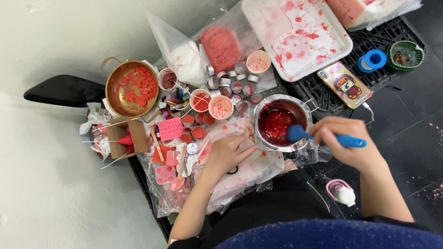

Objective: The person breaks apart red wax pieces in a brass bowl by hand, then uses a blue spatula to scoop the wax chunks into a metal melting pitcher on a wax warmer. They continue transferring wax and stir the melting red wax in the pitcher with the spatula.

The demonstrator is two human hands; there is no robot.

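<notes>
My right hand (346, 140) grips the handle of a blue spatula (297, 133), whose head dips into a steel pot (270, 143) of melted red wax (277, 122). Resting on the wax-stained plastic sheet (240, 177) just left of the pot is my left hand (226, 154); its fingers reach toward the pot's rim and hold nothing. Several small round tins (199, 133) filled with red wax stand to the left of that hand.
A brass pan (131, 87) with red wax bits sits at the left, near a cardboard box (131, 136). Bags of white and red wax (221, 46), a stained white tray (297, 34), a phone (346, 85), blue tape (374, 60) and a green dish (406, 54) lie behind.
</notes>
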